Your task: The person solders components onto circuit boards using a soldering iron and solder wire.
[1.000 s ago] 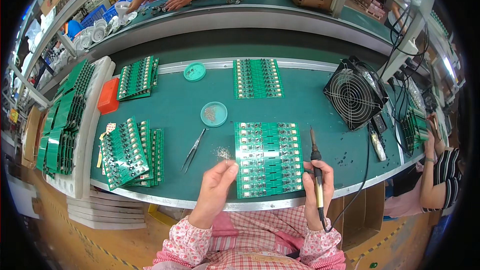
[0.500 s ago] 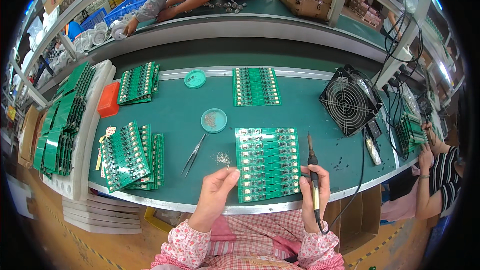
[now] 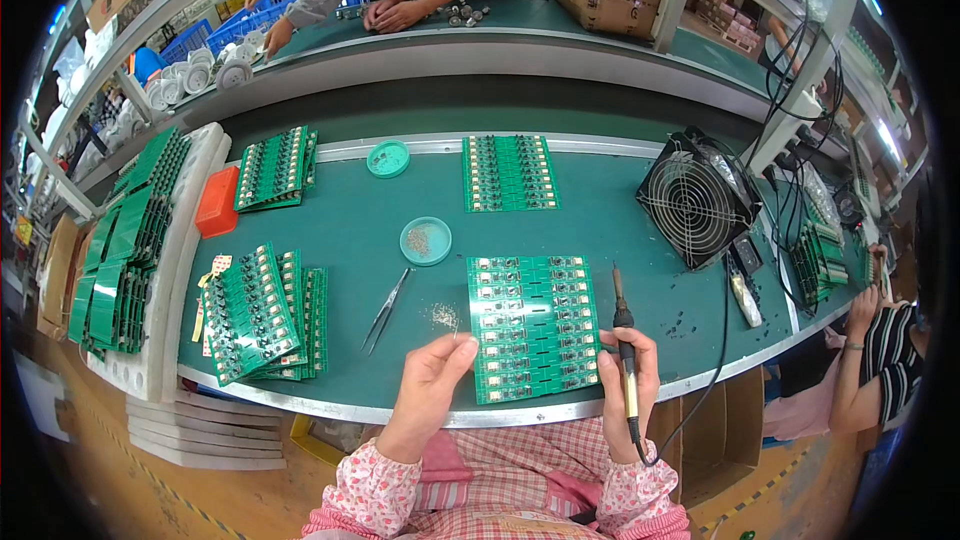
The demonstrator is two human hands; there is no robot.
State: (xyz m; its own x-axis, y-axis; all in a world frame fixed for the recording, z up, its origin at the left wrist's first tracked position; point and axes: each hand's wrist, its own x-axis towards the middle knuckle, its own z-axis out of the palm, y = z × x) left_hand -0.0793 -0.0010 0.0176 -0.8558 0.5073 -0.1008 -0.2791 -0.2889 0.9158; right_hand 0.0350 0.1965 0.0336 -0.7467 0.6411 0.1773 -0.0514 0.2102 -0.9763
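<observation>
A green circuit board panel (image 3: 533, 330), with rows of small components down both sides, is at the front edge of the bench between my hands. My left hand (image 3: 432, 380) is closed in a pinch at its lower left edge, and a thin pale strand sticks up from the fingertips. In my right hand (image 3: 630, 385) is a soldering iron (image 3: 624, 325), its tip pointing up and away from the board. Fingers of that hand rest at the panel's right edge. Metal tweezers (image 3: 386, 312) and a scatter of tiny pale parts (image 3: 441, 316) lie left of the panel.
Two round turquoise dishes (image 3: 426, 242) hold small parts. Panel stacks (image 3: 255, 315) stand left, by an orange box (image 3: 217, 202) and a foam-held row of boards (image 3: 125, 240). Another panel (image 3: 510, 173) lies behind. A black fan (image 3: 693, 202) and cables are right. Co-workers work nearby.
The panel has tilted slightly, and a glare now shows on its left side. My hands stay almost in place. Across the bench, co-workers' hands have moved.
</observation>
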